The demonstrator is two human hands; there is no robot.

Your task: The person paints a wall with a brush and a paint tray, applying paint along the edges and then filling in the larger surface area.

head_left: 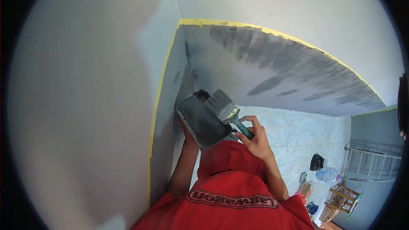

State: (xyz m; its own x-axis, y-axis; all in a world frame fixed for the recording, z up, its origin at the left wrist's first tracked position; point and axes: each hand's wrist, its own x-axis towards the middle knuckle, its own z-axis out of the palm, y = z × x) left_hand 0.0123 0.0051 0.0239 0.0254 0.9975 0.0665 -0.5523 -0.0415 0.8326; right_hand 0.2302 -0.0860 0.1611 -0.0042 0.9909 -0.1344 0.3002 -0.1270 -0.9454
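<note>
Clamped on a wide grey-bristled brush with a green handle (221,104), my right hand (258,143) tilts left above the black rectangular tray (203,121). My left hand (184,131) holds that from its left side, fingers hidden; level is safest. Beyond, the grey-streaked wall (272,57) wants light, even strokes below the yellow tape (274,32).

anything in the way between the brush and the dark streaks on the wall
Nothing visible stands between them. The brush, in the right hand, has its bristles over the tray, but the tray lies below them, not on the way to the dark streaks. The yellow tape runs beyond the streaks.
</note>
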